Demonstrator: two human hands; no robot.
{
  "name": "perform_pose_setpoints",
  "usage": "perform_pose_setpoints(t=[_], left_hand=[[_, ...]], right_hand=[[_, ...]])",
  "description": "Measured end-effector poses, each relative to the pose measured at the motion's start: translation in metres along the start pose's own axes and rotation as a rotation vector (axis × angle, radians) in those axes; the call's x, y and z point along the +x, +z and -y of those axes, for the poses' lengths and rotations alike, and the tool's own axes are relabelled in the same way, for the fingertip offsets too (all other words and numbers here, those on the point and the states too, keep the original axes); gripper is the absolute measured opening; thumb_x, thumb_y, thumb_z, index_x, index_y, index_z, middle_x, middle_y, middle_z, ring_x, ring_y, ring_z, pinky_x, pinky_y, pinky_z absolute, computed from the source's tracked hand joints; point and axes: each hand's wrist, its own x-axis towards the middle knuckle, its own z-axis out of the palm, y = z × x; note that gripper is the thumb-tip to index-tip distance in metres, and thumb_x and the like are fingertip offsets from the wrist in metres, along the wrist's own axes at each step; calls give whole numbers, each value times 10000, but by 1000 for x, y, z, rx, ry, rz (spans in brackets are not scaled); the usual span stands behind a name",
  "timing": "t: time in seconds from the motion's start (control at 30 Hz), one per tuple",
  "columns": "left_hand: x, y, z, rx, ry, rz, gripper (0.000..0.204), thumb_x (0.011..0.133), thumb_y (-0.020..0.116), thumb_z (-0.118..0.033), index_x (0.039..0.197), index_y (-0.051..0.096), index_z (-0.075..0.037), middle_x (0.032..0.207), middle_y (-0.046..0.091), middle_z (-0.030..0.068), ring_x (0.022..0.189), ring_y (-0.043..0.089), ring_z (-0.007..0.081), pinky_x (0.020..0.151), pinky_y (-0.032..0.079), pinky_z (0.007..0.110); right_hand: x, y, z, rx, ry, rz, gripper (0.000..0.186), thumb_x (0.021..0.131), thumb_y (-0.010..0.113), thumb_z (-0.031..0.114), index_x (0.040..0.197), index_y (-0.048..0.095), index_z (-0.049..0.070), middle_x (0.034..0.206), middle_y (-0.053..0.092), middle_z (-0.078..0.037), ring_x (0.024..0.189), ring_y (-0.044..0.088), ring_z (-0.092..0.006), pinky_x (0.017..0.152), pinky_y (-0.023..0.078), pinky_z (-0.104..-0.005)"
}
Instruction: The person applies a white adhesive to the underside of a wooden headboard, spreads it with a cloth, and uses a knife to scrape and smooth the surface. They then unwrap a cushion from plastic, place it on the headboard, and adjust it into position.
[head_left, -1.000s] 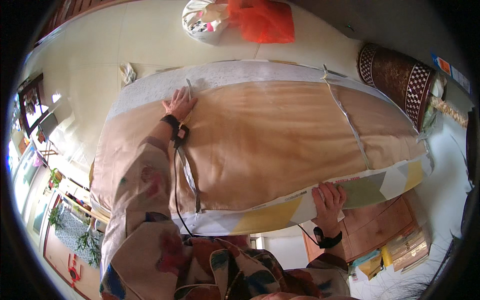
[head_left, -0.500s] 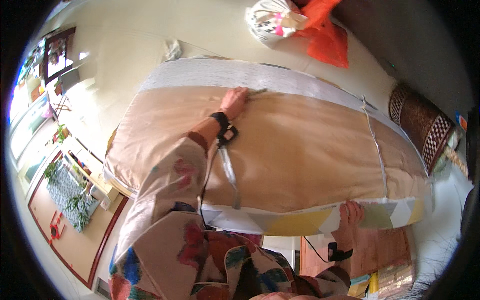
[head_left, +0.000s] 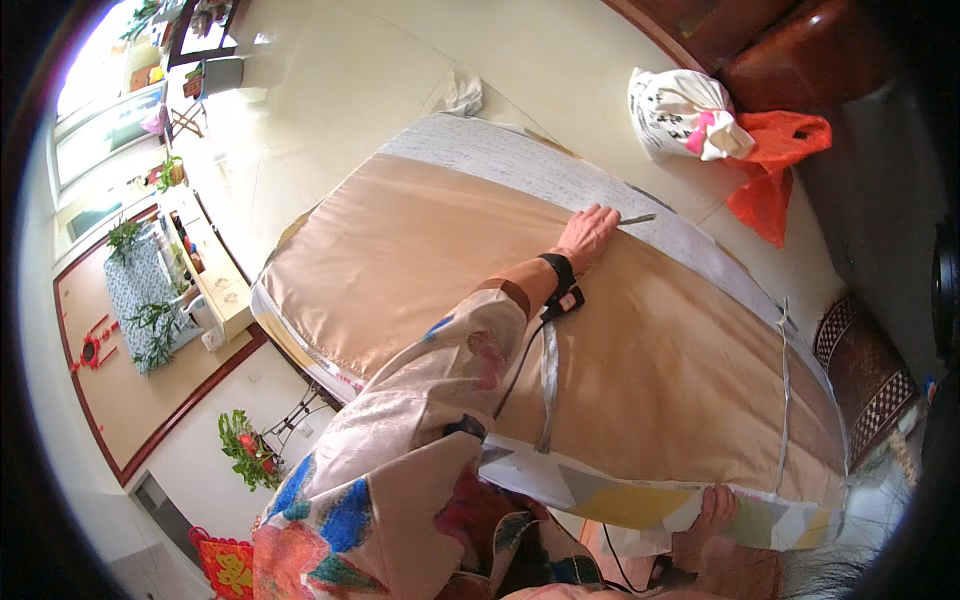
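Note:
A large padded cushion, its upturned face covered in tan cloth (head_left: 430, 240), lies in front of me. A white strip (head_left: 520, 160) runs along its far side, and a grey, yellow and white patterned border (head_left: 620, 503) along its near edge. My left hand (head_left: 588, 238) is closed at the far seam, with a thin grey-green tie strap (head_left: 638, 219) sticking out from its fingers. My right hand (head_left: 715, 508) has its fingers curled over the near border; its thumb is hidden. Between them a loose grey strap (head_left: 549, 390) hangs over the cloth. A white strap (head_left: 785, 400) spans the right part.
Beyond the cushion, a white sack (head_left: 680, 115) and an orange-red bag (head_left: 768, 175) sit on the pale tiled floor (head_left: 340, 70). A brown drum-like stool (head_left: 865, 370) stands close to the cushion's right end. Potted plants (head_left: 245, 448) are at the left.
The whole view has turned, so the cushion now slants down to the right. Both hands keep about the same places on it. The tan cloth looks smoother on the left.

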Motion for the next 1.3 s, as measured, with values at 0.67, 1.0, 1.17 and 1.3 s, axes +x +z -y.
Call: perform_pose_setpoints(t=[0.67,1.0,1.17,1.3], left_hand=[[4,-12,88,-153,-352,301,348,819,599,-213,1142,682,-111,1167,653,164,1098,602,359,951,483,416],[-10,-30,105,-43,-160,340,80,764,686,-168,833,711,-136,1021,650,49,1085,550,278,907,480,401],[-5,-36,87,-23,-276,298,77,828,622,-167,802,669,-112,988,661,87,957,618,320,803,503,435],[-8,-38,79,-83,-355,112,128,886,590,-221,910,638,-105,979,661,100,913,634,322,770,510,441]], right_hand=[[10,2,8,-63,-71,-126,546,833,639,255,1297,438,51,1304,472,-200,1214,441,-393,1033,318,-570],[6,14,-6,-109,-104,-182,494,860,624,251,1279,453,53,1286,501,-192,1184,475,-378,1025,336,-556],[3,7,-5,-93,-83,-91,473,857,624,216,1267,447,61,1286,488,-191,1191,467,-369,1025,338,-564],[3,5,-1,-112,-50,-68,610,780,690,189,1296,393,57,1321,436,-187,1233,423,-376,1054,287,-607]])
